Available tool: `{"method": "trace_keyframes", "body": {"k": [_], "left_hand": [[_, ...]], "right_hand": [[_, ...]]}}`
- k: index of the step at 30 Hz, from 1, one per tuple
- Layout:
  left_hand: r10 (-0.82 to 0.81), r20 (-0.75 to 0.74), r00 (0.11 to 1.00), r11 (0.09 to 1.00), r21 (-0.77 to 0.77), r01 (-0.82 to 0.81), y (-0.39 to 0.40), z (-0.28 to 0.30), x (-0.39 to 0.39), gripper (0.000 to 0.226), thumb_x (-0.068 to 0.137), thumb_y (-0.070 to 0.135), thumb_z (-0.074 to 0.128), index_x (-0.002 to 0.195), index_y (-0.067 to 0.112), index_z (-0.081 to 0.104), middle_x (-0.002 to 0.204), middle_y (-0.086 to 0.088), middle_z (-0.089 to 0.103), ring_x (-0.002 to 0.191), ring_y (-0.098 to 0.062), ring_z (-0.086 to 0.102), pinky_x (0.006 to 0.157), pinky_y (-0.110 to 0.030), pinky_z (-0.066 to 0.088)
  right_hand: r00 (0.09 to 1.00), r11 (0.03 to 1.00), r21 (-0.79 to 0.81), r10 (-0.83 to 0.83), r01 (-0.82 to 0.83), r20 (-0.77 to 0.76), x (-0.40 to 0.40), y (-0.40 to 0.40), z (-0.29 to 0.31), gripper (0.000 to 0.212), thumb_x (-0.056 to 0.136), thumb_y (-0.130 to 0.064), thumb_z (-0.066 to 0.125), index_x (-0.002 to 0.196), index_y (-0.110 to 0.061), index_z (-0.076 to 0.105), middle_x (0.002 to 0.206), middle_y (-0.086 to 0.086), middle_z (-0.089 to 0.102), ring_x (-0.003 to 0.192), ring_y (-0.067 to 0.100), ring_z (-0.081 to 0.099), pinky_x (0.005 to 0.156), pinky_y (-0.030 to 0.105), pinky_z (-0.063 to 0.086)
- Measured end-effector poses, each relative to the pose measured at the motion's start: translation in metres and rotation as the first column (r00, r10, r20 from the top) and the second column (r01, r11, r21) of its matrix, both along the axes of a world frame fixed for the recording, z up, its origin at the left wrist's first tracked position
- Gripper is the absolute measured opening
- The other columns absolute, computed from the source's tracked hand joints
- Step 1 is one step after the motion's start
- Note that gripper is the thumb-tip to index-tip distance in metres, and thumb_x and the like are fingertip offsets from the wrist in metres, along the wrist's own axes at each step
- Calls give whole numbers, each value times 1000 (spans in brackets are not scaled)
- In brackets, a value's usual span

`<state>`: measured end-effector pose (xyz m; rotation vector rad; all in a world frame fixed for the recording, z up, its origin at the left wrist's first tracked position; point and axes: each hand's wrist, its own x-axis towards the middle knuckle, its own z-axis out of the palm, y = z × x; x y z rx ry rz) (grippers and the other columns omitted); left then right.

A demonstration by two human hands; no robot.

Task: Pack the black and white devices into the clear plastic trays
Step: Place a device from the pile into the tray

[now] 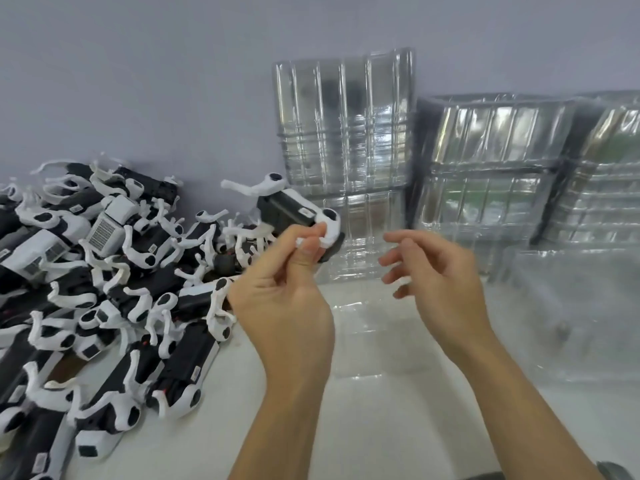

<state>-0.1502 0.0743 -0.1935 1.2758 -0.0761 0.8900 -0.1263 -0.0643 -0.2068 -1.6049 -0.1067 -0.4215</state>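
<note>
You're looking at even, soft, bright light with hardly any shadow. Glare streaks the upright clear trays [346, 123], and those to their right smear with motion blur. Your right hand [440, 271] below them is blurred too, fingertips ghosted. Left of the trays, the device pile [104, 271] bows toward the edge.

Bare table [398, 427] in front gives passage; device pile [104, 289] blocks left, tray stacks [485, 174] block back & right.
</note>
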Motion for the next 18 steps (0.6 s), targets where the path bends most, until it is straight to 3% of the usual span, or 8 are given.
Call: {"method": "trace_keyframes", "body": {"k": [4,6,8,11,13,14,16,18], "left_hand": [[-95,-14,995,978,183,96,-16,-3,2,37,88,-13,62,89,20,77,81,17,76,77,4,70,72,-8,50],[-138,-14,990,949,285,136,-18,-9,5,41,87,-20,58,92,15,78,82,15,76,78,5,71,68,-7,51],[-179,-10,984,881,444,165,-19,-14,7,36,86,-21,54,87,7,78,82,3,76,77,-4,71,67,-18,57],[-240,-52,969,709,672,212,-16,-14,8,18,88,-8,55,78,-1,68,70,-6,66,65,-12,58,62,-25,48],[-310,-80,947,629,730,267,-11,-8,7,14,93,-1,57,88,2,70,78,-6,70,71,-15,63,67,-29,51],[-321,-51,946,639,725,256,-6,-5,7,15,93,1,59,94,5,73,85,-3,74,77,-14,68,72,-29,55],[-266,28,964,778,597,197,8,0,10,16,91,4,62,98,11,75,90,5,76,79,-8,72,75,-24,58],[-100,-20,995,883,459,98,28,-1,17,16,91,5,63,92,17,73,85,10,73,78,-5,69,72,-17,55]], "right_hand": [[848,900,211,431,-381,-309,9,-1,25,57,93,-64,44,107,-17,75,99,7,76,89,27,74,71,37,57],[818,869,218,492,-443,-299,13,0,30,48,87,-63,56,102,-22,77,97,8,74,91,28,73,79,41,57],[814,854,284,508,-435,-281,16,5,29,51,82,-55,69,108,-12,71,95,13,67,88,28,68,73,36,58],[853,875,335,445,-350,-273,20,9,26,41,87,-37,72,109,-5,61,98,16,63,81,26,60,65,30,54],[912,925,296,319,-240,-259,22,5,28,31,93,-32,66,113,-9,63,101,13,71,78,23,66,67,33,55],[943,948,271,233,-166,-238,23,2,29,29,95,-32,63,115,-11,63,101,11,74,78,23,70,67,35,57],[977,972,233,67,-19,-203,25,-7,34,27,98,-35,59,115,-13,61,99,7,75,82,24,73,72,40,60],[982,988,130,-57,82,-182,25,-15,38,16,98,-37,61,107,-24,60,98,1,73,79,19,74,65,35,60]]}}
